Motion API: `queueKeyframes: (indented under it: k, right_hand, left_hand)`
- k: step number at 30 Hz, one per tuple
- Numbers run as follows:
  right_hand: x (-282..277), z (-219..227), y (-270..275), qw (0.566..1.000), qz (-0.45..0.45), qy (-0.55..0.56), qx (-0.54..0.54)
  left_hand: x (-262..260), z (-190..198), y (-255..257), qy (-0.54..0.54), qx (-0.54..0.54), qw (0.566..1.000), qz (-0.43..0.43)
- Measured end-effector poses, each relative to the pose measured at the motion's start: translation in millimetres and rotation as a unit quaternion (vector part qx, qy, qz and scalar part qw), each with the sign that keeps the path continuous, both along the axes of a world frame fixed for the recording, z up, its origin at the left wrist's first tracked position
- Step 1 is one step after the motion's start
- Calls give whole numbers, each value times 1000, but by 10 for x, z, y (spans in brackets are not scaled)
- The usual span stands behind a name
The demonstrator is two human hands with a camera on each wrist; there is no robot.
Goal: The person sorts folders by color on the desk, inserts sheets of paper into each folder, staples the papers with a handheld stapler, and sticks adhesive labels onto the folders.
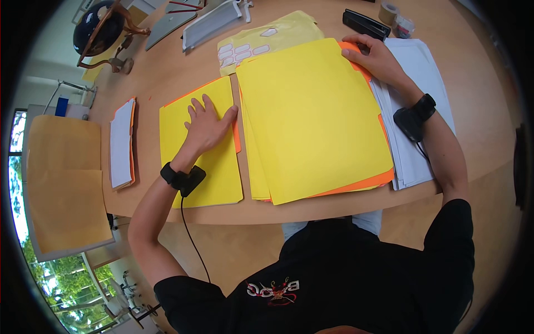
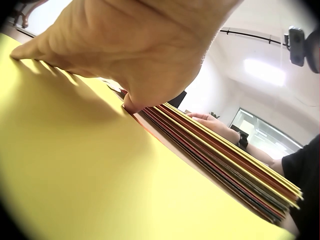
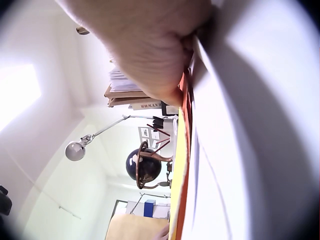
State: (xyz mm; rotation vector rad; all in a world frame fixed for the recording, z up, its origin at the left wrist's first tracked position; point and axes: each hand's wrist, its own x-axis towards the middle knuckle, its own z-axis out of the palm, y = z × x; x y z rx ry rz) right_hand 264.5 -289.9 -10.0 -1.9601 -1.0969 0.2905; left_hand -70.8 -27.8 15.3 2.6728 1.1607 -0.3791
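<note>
"Left hand (image 2: pixel 135 45) open?"
"Spread on the thin yellow card pile (image 1: pixel 208 172), left of the thick yellow-and-orange card stack (image 1: pixel 317 122). Right hand (image 1: pixel 379 60) bends over its far-right corner; grip unclear."
"Handling?"
"Likely heavy, slippery; clasp both sides."

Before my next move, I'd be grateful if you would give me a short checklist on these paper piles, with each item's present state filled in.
1. Left hand touching the smaller yellow pile: ok.
2. Right hand at the upper right corner of the larger yellow pile: ok.
3. Right hand's grip firm: cannot tell, its fingertips are partly hidden.
4. Gap between both yellow piles: ok, narrow.
5. Larger pile squared up: not ok, its lower edges fan out.
6. White papers apart from the larger pile: not ok, they meet.
</note>
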Motion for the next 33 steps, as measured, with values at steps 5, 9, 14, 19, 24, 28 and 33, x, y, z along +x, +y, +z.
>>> queueKeyframes:
  k: [5,9,14,19,24,28,33]
  right_hand:
    - [-23,60,-5,1000,5,-14,-12]
    - [-23,54,-8,1000,0,-11,-10]
    - [3,63,-6,1000,16,6,8]
    - [-14,46,-20,1000,12,15,11]
    - [-37,74,-26,999,9,37,12]
    - [-44,67,-21,1000,11,22,16]
    - [-25,72,-15,997,20,69,28]
  left_hand:
    - [1,-26,62,-7,3,1000,9]
    - [48,18,84,12,2,1000,-4]
    - [252,280,36,-222,-51,973,-50]
    - [637,569,-254,-136,-279,950,-25]
    - [712,35,-166,-345,11,932,-108]
    - [824,247,-176,-551,-359,753,-10]
    - [854,109,-84,-491,-393,777,-13]
